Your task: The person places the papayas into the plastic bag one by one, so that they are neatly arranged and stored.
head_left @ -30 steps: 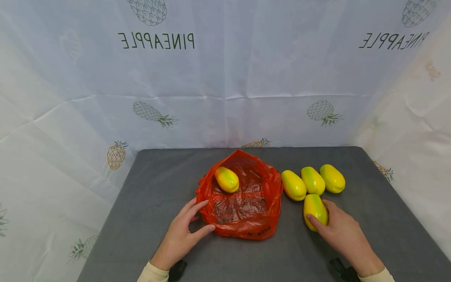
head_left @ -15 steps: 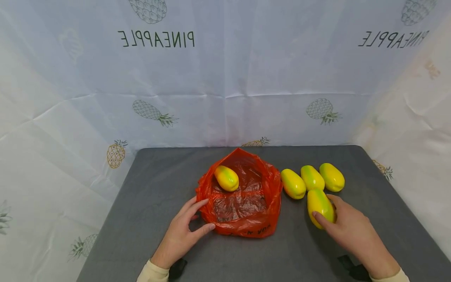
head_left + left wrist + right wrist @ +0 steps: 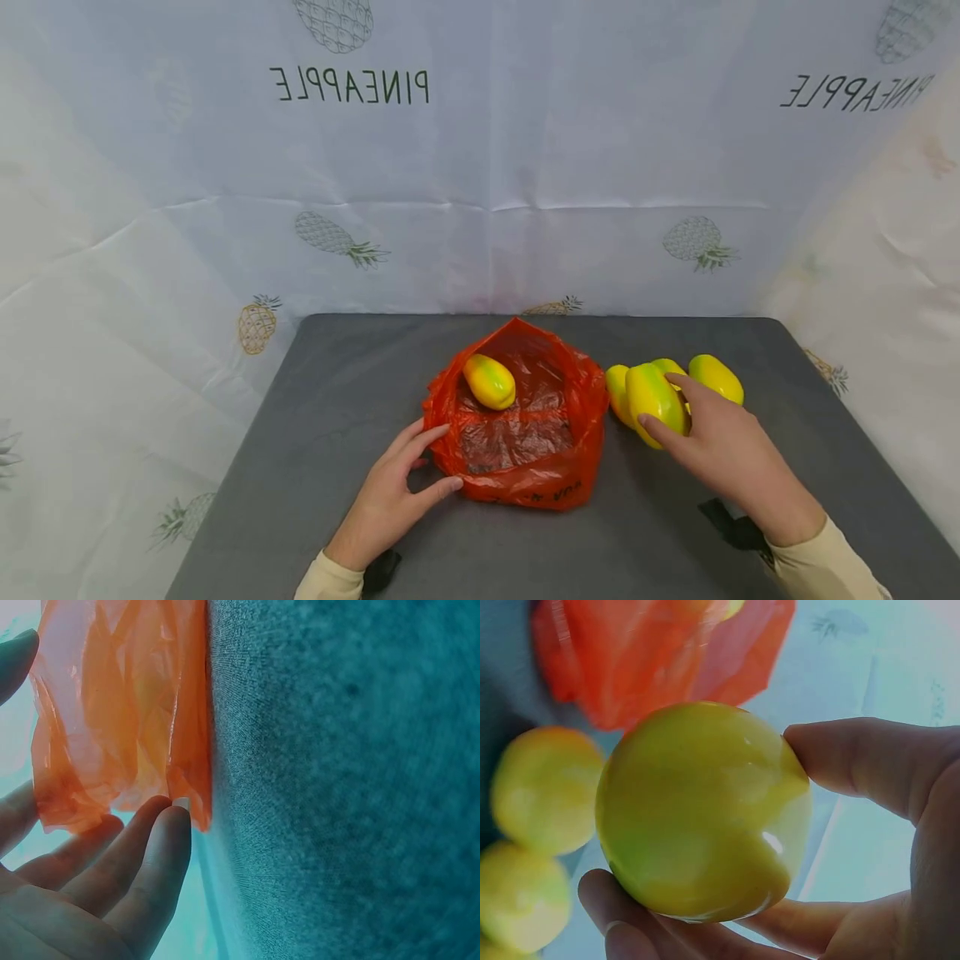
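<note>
Two hands in from the bottom of the frame. Left hand [image 3: 386, 497], lower centre-left: fingers relaxed and spread, tips touching the left edge of the red plastic bag [image 3: 528, 492], no grasp on it. Right hand [image 3: 723, 442], lower right: thumb and fingers curled round my held fruit [image 3: 654, 400], yellow-green, just right of the bag. Looks clear of the table; can't tell if it touches those behind. Handling guess: stiff, glossy so slightly slippery, probably light, not fragile. Best hold is across the waist, thumb opposing fingers, roughly what I've got. Bag reads as thin floppy film; I'd take it by the rim. Mid-frame, it gapes upward, bagged fruit [image 3: 489, 382] inside, upper left of its mouth. Right of centre, farther back: left loose fruit [image 3: 617, 390], middle loose fruit [image 3: 667, 365] mostly hidden, right loose fruit [image 3: 717, 379], on the grey table [image 3: 360, 375]. Pineapple-print cloth [image 3: 480, 150] fills the top.
</note>
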A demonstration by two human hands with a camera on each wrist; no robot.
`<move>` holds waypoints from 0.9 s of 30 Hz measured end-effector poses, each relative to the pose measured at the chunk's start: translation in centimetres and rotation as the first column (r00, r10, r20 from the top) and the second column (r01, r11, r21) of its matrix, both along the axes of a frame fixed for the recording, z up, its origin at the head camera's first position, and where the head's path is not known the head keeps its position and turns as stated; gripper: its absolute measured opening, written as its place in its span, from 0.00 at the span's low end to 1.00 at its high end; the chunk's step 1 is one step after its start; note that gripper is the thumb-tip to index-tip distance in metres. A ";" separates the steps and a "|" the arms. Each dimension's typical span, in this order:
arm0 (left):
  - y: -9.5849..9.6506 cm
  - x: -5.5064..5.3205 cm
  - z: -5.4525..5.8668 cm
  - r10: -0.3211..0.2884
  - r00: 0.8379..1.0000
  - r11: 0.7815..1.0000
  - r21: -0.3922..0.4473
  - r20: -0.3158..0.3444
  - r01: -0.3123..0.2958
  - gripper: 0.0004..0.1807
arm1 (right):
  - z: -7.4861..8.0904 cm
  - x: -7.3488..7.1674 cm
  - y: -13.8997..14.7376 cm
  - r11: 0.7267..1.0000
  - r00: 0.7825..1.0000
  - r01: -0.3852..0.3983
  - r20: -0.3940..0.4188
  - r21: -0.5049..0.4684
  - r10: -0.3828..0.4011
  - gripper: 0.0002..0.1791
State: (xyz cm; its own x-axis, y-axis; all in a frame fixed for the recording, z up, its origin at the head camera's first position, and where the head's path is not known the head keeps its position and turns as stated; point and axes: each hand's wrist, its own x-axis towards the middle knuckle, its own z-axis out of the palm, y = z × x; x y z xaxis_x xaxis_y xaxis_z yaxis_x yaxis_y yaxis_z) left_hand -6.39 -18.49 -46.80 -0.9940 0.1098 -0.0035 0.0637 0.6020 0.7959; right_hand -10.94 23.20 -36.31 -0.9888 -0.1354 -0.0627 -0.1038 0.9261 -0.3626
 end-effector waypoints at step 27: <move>-0.2 0.2 -0.1 -0.040 0.999 0.999 0.018 -0.027 0.041 0.43 | -0.6 -8.3 -10.2 0.966 0.963 -0.256 0.079 -0.022 0.257 0.43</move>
